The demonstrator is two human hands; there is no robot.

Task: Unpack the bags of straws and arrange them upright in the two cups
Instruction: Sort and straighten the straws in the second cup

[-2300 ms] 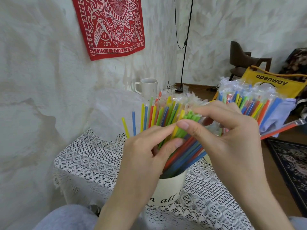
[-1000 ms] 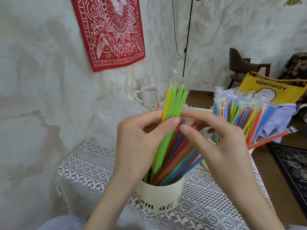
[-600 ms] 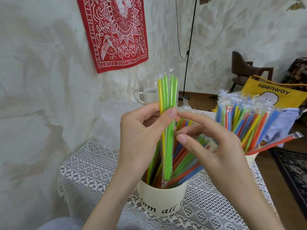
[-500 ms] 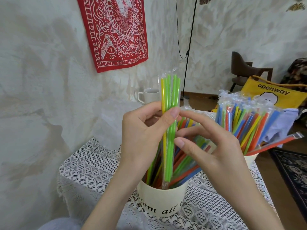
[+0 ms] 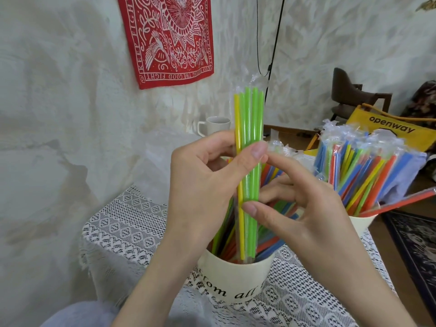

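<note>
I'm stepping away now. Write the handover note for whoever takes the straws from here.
Left hand: pinches an unopened bag of green and yellow straws, upright over the near cup.
Right hand: fingers on the bag's lower half.
Near cup: loose straws leaning inside.
Far cup: packed with bagged straws.
Done: some straws unpacked.
Left: open this bag, unpack the rest, stand all upright.

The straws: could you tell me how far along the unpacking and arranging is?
Done: loose straws stand in the near cup. In hand: the left hand pinches a sealed green-and-yellow packet upright over that cup, while the right hand grips it lower down. Left: the far cup holds packets still wrapped.
</note>
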